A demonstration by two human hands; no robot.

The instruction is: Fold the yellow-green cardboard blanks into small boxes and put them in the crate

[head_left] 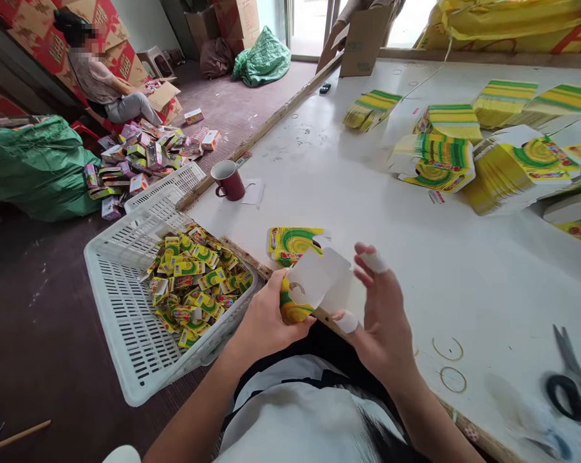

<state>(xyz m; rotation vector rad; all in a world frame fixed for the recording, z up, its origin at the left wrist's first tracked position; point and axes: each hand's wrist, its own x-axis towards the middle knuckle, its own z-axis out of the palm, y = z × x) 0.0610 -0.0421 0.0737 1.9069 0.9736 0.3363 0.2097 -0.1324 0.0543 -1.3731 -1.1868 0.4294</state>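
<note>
The left hand (266, 321) is closed around the lower, printed end of a small yellow-and-green carton (305, 290), which it holds just over the near edge of the bench (367, 212). The carton's long axis runs up and away to the right, with its white, unprinted flaps opened toward the right hand (384, 318). That hand grips nothing: its fingers are spread, two fingertips wrapped in white tape, the thumb tip just below the flaps and the forefinger raised beside their upper corner. So the open end lies between the two hands, the left holding it and the right just beside it.

A flat carton blank (293, 243) lies on the bench just beyond the held carton, near the same edge. Down to the left, off the bench, a white slotted basket (126, 321) holds a loose heap of finished little cartons (193, 283) in the same print, filling its nearer-to-bench half. A second white basket (167, 186) stands behind it. A dark red mug (227, 180) sits at the left edge of the bench. Fanned stacks of flat blanks (488, 154) cover the far right part, and scissors (572, 382) lie at the near right edge.
</note>
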